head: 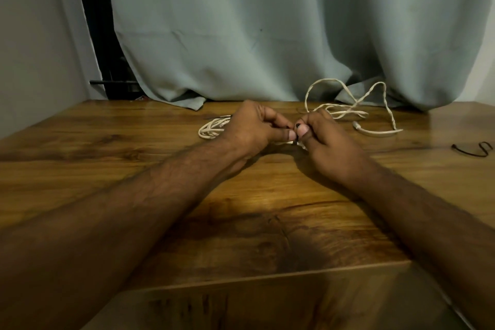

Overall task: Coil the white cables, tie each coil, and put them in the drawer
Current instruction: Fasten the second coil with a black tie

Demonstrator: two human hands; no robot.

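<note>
Wooden table (107,142) carries both forearms, stretched forward with wrists low. The left hand (251,126) and right hand (329,142) meet thumb to thumb, fingers curled, pinching a thin black tie (296,134) over a coiled white cable (213,128) beneath the left fingers. A loose white cable (356,107) sprawls beyond the right fingers. No writing is readable.

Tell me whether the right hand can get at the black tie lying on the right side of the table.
Probably yes, but not freely. The black tie lies in the open on the table, nothing around it. The right hand, though, is busy pinching something dark together with the left hand at the coiled cable.
</note>
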